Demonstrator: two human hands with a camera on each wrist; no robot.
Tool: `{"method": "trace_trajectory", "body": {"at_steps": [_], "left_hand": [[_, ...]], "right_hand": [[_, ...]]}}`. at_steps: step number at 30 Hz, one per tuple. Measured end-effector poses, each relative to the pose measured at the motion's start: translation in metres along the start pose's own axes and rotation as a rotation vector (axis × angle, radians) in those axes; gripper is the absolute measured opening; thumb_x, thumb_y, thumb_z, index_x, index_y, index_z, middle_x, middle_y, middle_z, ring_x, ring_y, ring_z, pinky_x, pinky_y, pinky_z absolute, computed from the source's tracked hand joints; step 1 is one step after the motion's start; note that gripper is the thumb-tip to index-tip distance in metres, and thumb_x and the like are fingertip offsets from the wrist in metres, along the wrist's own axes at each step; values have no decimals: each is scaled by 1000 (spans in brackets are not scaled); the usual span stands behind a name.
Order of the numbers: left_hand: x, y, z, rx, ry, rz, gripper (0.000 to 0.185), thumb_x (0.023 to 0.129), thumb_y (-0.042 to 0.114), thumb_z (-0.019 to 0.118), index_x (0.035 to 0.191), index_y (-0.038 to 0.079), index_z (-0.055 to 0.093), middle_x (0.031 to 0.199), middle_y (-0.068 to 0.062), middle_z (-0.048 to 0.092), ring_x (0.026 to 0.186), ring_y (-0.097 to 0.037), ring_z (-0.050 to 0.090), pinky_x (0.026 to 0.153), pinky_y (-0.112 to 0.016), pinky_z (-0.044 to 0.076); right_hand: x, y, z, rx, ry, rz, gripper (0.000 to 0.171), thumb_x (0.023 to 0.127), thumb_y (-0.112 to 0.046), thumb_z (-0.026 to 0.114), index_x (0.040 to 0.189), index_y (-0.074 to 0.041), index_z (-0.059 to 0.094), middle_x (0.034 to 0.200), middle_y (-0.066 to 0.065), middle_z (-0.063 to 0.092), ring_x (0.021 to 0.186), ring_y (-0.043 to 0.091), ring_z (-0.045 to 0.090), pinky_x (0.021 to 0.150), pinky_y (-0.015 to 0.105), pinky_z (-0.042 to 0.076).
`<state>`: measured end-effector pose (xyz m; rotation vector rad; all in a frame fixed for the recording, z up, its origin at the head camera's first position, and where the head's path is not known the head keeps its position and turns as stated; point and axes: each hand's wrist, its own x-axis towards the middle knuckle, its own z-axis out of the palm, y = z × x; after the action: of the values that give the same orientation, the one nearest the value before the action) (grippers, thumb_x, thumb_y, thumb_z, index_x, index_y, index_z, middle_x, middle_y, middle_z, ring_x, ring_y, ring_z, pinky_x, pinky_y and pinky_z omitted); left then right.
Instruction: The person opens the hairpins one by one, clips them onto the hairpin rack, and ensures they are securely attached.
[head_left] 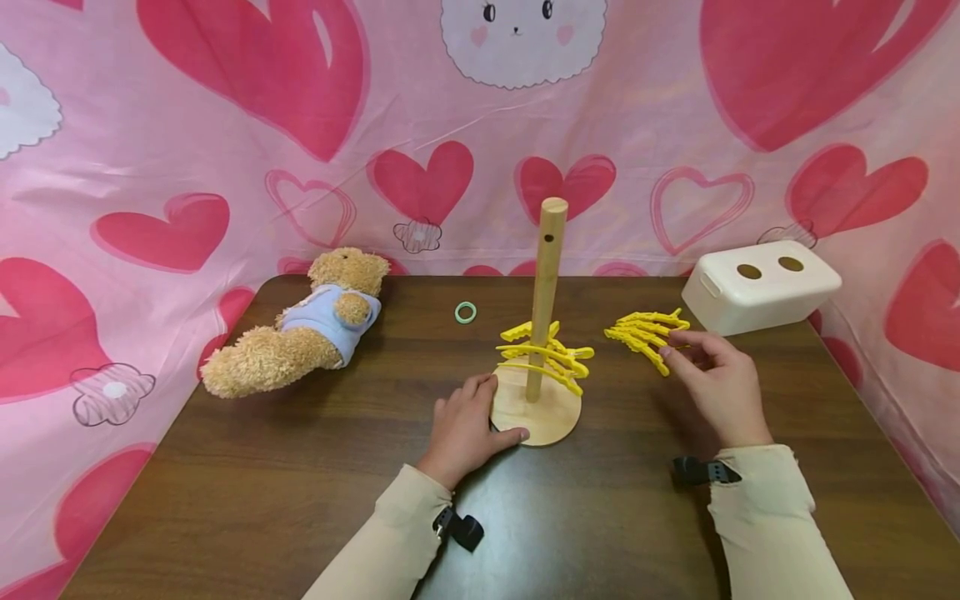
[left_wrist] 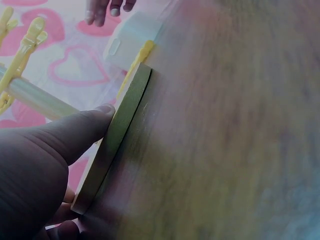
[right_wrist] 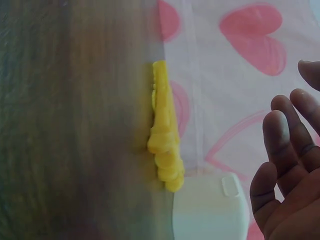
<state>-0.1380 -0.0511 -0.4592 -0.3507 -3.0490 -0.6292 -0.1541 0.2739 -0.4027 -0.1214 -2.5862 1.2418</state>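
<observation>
A wooden stand with a round base [head_left: 536, 421] and an upright pole [head_left: 550, 267] stands in the middle of the table. Several yellow clips [head_left: 551, 360] sit around the lower half of the pole. My left hand [head_left: 467, 425] grips the base at its left edge, its thumb [left_wrist: 85, 131] along the rim in the left wrist view. To the right lies a group of loose yellow clips [head_left: 641, 333]. Over their right end hovers my right hand [head_left: 720, 387], with loosely bent fingers [right_wrist: 276, 132] that hold nothing and stand apart from the yellow clips [right_wrist: 164, 130] in the right wrist view.
A white box [head_left: 750, 292] with two round holes on top stands at the back right. Behind the stand lies a small green ring [head_left: 465, 312]. At the left a teddy bear [head_left: 322, 325] in a blue shirt leans back. A pink heart-patterned cloth [head_left: 480, 117] hangs behind the table.
</observation>
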Motion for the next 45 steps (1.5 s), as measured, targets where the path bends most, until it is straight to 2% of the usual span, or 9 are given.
{"method": "trace_trajectory", "body": {"at_steps": [8,12,15,20,28,36,45], "left_hand": [[0,0,1,0,7,-3,95,67,73,62,139,15,42,137,-3,44,112,-22,49,78,-40,32],[-1,0,1,2,12,-2,94,67,73,62,139,15,43,136,-3,44,111,-22,49,77,-41,33],[0,0,0,-5,15,0,94,67,72,63,139,15,43,137,-3,44,111,-22,49,78,-41,33],[-1,0,-1,-11,5,-2,94,67,72,63,139,16,43,137,-3,44,113,-22,49,78,-41,33],[0,1,-1,-12,0,-7,94,67,72,63,139,15,42,138,-3,43,114,-22,48,79,-41,33],[0,-1,-1,-9,0,-15,95,67,72,63,140,16,42,138,-3,43,114,-22,48,79,-41,32],[0,1,-2,-13,-3,-11,94,67,72,63,139,15,43,137,-4,43,114,-22,48,80,-42,33]], "right_hand": [[4,10,1,-19,-117,84,51,86,-46,60,123,-10,59,109,11,59,92,23,49,65,20,44],[7,17,1,-24,-186,127,57,86,-50,59,127,-10,56,115,15,55,97,28,47,69,28,43],[9,22,2,-13,-230,156,59,86,-50,59,129,-11,53,118,17,53,100,31,45,72,34,41],[11,30,4,-20,-285,192,62,85,-52,59,132,-12,51,116,16,52,98,30,44,72,36,39],[13,34,3,-55,-381,179,69,85,-56,57,138,-12,45,121,18,51,101,33,44,78,43,37],[14,34,6,-46,-383,166,63,84,-54,59,130,-12,52,117,15,54,98,30,45,76,39,37],[15,41,6,-43,-354,184,60,84,-52,60,129,-12,53,113,14,54,95,29,45,73,36,38]]}}
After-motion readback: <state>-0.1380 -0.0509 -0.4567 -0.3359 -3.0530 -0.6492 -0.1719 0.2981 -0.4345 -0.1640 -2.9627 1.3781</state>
